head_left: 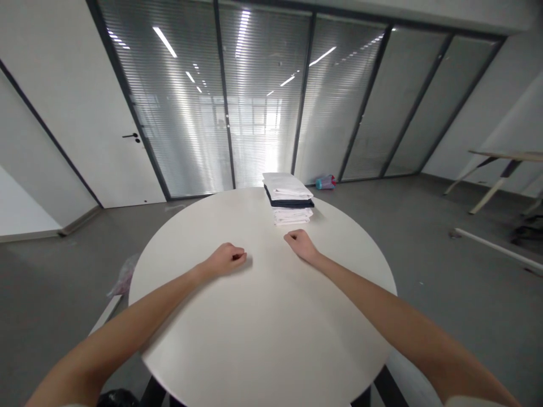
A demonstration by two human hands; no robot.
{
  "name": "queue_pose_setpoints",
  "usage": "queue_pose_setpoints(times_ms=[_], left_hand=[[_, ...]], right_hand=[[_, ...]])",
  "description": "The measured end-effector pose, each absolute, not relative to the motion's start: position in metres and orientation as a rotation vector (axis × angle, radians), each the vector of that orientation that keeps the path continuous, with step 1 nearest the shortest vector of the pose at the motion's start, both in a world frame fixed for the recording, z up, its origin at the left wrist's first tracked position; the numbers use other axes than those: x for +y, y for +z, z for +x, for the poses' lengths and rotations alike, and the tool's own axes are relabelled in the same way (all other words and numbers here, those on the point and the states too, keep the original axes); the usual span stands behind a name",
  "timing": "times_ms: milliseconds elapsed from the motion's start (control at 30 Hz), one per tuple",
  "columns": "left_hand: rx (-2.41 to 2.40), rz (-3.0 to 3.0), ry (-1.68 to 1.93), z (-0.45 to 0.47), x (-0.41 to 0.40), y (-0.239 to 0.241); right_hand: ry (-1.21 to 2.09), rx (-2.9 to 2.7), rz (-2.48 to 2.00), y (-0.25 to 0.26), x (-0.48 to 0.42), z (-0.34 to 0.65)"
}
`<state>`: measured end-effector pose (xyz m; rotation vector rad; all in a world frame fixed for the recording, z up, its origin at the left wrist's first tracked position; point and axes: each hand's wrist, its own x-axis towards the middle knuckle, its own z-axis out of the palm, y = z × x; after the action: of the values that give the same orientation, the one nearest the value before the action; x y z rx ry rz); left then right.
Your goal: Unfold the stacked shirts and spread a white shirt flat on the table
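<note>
Both my arms reach forward over a round white table [254, 316]. My left hand [224, 259] rests on the tabletop left of the middle, its fingers curled into a loose fist with nothing visible inside. On the other side, my right hand [302, 244] is likewise closed in a loose fist, and no object shows in it. Just beyond the right hand stands a neat stack of folded cloth items [291, 198]: white on top, a dark layer [292, 203] in between, more white below. Neither hand touches the stack.
Behind the table runs a glass partition [263, 113] with blinds, and a white door [123, 135] is at the left. A small blue and red bin [326, 182] stands on the grey floor. Another table [509, 155] is at the far right. Clear plastic [125, 277] lies at the left.
</note>
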<state>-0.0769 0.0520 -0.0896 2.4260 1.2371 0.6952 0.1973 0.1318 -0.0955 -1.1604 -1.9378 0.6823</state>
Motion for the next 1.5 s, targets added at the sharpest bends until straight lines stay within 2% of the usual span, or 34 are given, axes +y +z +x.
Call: queue_pose_setpoints(times_ms=[200, 367, 467, 700, 1500], left_hand=[[1.34, 2.572, 0.697, -0.079, 0.044, -0.083], [1.153, 2.761, 0.677, -0.083, 0.04, -0.065], [0.964, 2.867, 0.531, -0.087, 0.034, -0.066], [0.98, 2.731, 0.199, -0.106, 0.006, -0.083], [1.022, 2.711, 0.158, -0.108, 0.003, -0.081]], right_hand=[[0.577, -2.016, -1.107, -0.092, 0.127, 0.199], [0.384, -2.392, -0.567, -0.068, 0.1, 0.201], [0.379, -2.629, -0.44, -0.061, 0.086, 0.2], [0.543, -3.01, -0.441, -0.081, 0.079, 0.198], [0.493, -3.052, -0.495, -0.081, 0.077, 0.195]])
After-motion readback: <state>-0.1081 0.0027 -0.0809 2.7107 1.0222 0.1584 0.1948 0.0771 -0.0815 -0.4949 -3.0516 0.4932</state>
